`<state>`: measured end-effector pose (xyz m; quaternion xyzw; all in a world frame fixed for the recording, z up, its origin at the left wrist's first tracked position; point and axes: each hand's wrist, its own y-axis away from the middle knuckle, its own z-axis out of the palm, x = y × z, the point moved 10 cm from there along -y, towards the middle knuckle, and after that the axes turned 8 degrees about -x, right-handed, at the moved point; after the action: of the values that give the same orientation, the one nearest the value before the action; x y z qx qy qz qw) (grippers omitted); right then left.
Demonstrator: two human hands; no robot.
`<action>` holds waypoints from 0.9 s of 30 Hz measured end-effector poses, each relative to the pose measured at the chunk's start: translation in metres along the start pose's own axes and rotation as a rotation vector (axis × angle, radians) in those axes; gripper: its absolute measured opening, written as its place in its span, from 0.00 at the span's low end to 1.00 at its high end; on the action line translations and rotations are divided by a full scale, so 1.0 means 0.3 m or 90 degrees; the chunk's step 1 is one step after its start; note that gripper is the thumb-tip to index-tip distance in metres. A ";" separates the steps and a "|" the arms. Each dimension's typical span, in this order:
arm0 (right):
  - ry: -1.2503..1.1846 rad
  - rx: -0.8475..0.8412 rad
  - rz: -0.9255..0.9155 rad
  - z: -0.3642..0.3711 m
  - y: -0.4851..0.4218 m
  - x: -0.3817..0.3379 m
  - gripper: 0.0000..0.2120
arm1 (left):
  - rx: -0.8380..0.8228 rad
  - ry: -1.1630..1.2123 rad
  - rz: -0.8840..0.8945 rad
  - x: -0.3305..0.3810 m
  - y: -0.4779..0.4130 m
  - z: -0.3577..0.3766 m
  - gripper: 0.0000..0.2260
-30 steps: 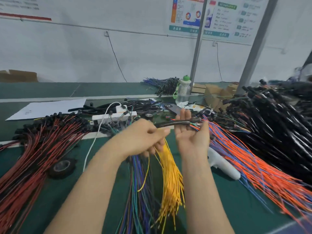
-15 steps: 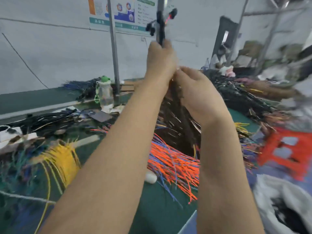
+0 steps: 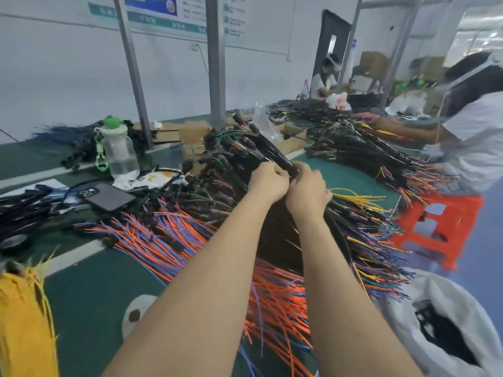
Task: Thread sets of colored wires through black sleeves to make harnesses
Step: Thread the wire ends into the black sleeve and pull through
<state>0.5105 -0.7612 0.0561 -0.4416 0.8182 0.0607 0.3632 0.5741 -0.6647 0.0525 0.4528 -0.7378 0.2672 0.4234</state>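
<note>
Slanting up and away leftward, black sleeve point(image 3: 273, 148) is grasped by curled fingers of left hand point(image 3: 268, 183) and right hand point(image 3: 307, 192).

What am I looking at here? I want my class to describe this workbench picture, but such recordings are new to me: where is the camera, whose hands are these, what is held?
There is no machine: a person works with bare hands, and the one picture comes from a wide-angle camera worn on that person's head, looking forward and down. The left hand and the right hand both grip one black sleeved wire harness above the green table. On the table lie a spread of orange and blue wires, a bundle of yellow wires, a heap of black-sleeved harnesses, a clear plastic water bottle with a green cap and a dark phone. A red plastic stool stands to the right.
</note>
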 end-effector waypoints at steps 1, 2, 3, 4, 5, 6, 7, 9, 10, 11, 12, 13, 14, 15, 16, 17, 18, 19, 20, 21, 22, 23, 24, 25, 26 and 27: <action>0.017 0.001 -0.003 -0.012 -0.019 0.000 0.18 | -0.001 0.055 0.002 -0.007 -0.003 -0.003 0.10; 0.040 0.010 -0.010 -0.037 -0.037 -0.006 0.18 | 0.001 0.094 0.006 -0.004 -0.004 -0.010 0.12; 0.061 0.034 -0.024 -0.079 -0.052 -0.022 0.18 | 0.006 0.118 0.017 0.008 -0.007 -0.020 0.14; 0.072 0.075 -0.047 -0.134 -0.063 -0.051 0.18 | 0.011 0.142 0.033 0.030 -0.006 -0.033 0.14; 0.073 0.130 -0.076 -0.197 -0.069 -0.087 0.19 | 0.018 0.171 0.058 0.064 -0.009 -0.046 0.13; 0.062 0.185 -0.103 -0.255 -0.071 -0.120 0.19 | 0.022 0.202 0.087 0.106 -0.013 -0.056 0.11; 0.047 0.233 -0.122 -0.301 -0.072 -0.147 0.20 | 0.020 0.228 0.115 0.152 -0.018 -0.063 0.09; 0.036 0.263 -0.121 -0.321 -0.090 -0.160 0.19 | 0.000 0.241 0.135 0.222 -0.034 -0.061 0.12; 0.050 0.230 -0.096 -0.287 -0.106 -0.145 0.19 | -0.013 0.225 0.117 0.232 -0.046 -0.052 0.15; 0.067 0.162 -0.061 -0.221 -0.123 -0.114 0.18 | -0.026 0.200 0.089 0.216 -0.065 -0.039 0.16; 0.077 0.075 -0.024 -0.138 -0.131 -0.073 0.18 | -0.043 0.169 0.051 0.180 -0.080 -0.019 0.15; 0.069 -0.007 0.008 -0.058 -0.127 -0.030 0.18 | -0.058 0.143 0.013 0.130 -0.088 0.002 0.14; 0.050 -0.062 0.031 0.002 -0.113 0.006 0.19 | -0.063 0.124 -0.012 0.082 -0.088 0.014 0.12; 0.031 -0.079 0.046 0.033 -0.101 0.033 0.18 | -0.045 0.108 -0.018 0.045 -0.086 0.011 0.12; 0.020 -0.073 0.053 0.043 -0.094 0.050 0.18 | -0.008 0.092 -0.010 0.023 -0.081 -0.009 0.12; 0.019 -0.061 0.057 0.043 -0.089 0.056 0.18 | 0.038 0.084 0.005 0.011 -0.076 -0.037 0.12; 0.019 -0.048 0.059 0.035 -0.082 0.058 0.19 | 0.077 0.084 0.019 0.004 -0.066 -0.066 0.13; 0.009 -0.022 0.057 0.016 -0.073 0.052 0.19 | 0.104 0.096 0.032 0.002 -0.053 -0.090 0.13; -0.013 0.015 0.050 -0.010 -0.058 0.039 0.19 | 0.115 0.126 0.042 -0.001 -0.035 -0.108 0.14; -0.036 0.065 0.034 -0.040 -0.036 0.015 0.20 | 0.115 0.170 0.045 -0.007 -0.013 -0.121 0.14; -0.060 0.110 0.012 -0.064 -0.004 -0.019 0.21 | 0.110 0.218 0.047 -0.014 0.016 -0.135 0.13; -0.087 0.150 -0.018 -0.081 0.035 -0.061 0.22 | 0.106 0.265 0.048 -0.022 0.050 -0.155 0.12; -0.122 0.176 -0.054 -0.086 0.077 -0.111 0.22 | 0.109 0.307 0.052 -0.028 0.086 -0.184 0.12; -0.163 0.194 -0.100 -0.081 0.123 -0.172 0.22 | 0.126 0.339 0.058 -0.038 0.129 -0.226 0.11; -0.217 0.190 -0.149 -0.063 0.174 -0.239 0.21 | 0.157 0.365 0.066 -0.051 0.179 -0.275 0.10; -0.278 0.167 -0.191 -0.034 0.228 -0.305 0.20 | 0.197 0.389 0.075 -0.071 0.237 -0.333 0.08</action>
<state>0.4843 -0.6621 0.1077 -0.4832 0.6471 -0.0063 0.5897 0.5536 -0.5459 0.0831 0.3670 -0.5525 0.5233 0.5349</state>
